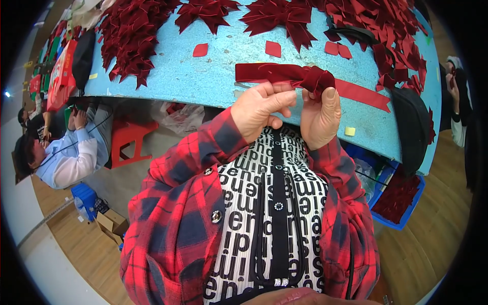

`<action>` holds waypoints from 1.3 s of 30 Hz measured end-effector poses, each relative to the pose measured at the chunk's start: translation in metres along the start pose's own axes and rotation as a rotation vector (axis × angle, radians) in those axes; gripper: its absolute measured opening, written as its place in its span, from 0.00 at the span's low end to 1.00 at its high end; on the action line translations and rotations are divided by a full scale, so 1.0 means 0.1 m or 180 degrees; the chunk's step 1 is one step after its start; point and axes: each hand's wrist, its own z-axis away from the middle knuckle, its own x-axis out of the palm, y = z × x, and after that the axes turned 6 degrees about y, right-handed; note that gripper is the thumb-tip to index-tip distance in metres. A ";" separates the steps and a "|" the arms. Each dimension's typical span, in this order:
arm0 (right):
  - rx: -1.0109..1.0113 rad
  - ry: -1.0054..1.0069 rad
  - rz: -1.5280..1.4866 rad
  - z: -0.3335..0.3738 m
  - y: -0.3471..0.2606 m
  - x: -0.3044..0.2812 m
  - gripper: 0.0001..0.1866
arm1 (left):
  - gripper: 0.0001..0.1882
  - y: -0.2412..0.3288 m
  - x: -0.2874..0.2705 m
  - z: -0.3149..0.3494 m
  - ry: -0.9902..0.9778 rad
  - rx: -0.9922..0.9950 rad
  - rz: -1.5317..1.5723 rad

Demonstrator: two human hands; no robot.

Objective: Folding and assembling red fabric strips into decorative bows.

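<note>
A dark red velvet ribbon (259, 72) runs across in front of me over the table's near edge. Its middle is folded into looped bow shapes (316, 80), and its lighter red underside shows on the notched right tail (363, 95). My right hand (321, 117) grips the bow's folded part between thumb and fingers, with the thumb pointing up. Just left of it, my left hand (267, 105) is closed at the ribbon's lower edge, fingers bent; some fingertips are hidden behind the fabric.
Piles of dark red bows (134, 35) and ribbon pieces (401, 40) cover the blue table (223, 86). Small red squares (273, 49) lie beyond the ribbon. Black padded shapes (410, 129) sit at the right edge. A blue bin (401, 195) stands below; another person (76, 147) sits left near a red stool (129, 142).
</note>
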 end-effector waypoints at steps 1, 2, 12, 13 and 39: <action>-0.0027 -0.0053 0.0023 0.00 0.01 0.00 0.13 | 0.16 0.01 0.00 0.00 0.0001 0.0003 0.0003; -0.0054 -0.0107 0.0045 0.00 0.02 0.00 0.13 | 0.17 0.02 0.01 0.00 0.0034 0.0069 0.0084; -0.0032 -0.0087 0.0206 0.08 0.04 0.07 0.14 | 0.13 0.07 -0.06 -0.01 -0.0043 0.0070 0.0400; -0.0019 -0.0131 0.0182 0.08 0.05 0.06 0.14 | 0.13 0.07 -0.06 0.00 -0.0040 0.0074 0.0404; -0.0499 -0.0628 0.1054 0.22 0.13 0.07 0.13 | 0.08 0.04 -0.25 0.04 0.0000 -0.0106 0.0541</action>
